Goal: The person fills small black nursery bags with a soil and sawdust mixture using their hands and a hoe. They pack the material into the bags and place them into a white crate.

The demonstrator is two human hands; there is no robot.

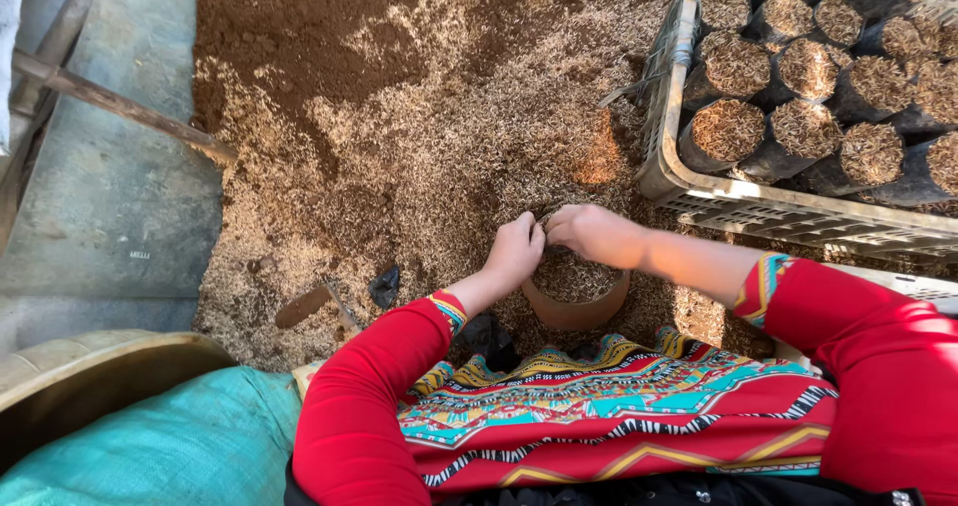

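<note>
The pot (577,291) sits in the husk pile (419,157) right in front of my knees, at the near edge of the pile, and it is filled with husk mix almost to its rim. My left hand (514,250) is at the left side of the rim and my right hand (596,233) at the far side; both have the fingers closed together, pinching something small at the rim between them, but I cannot tell what it is. I think the good way here is to keep the pot upright, press the mix gently and evenly, and not spill it over the rim. To my right, just beside the pile, the crate (699,192) holds many black bags (728,132) already filled. At the left of the pot, a small trowel (304,306) lies on the husk.
</note>
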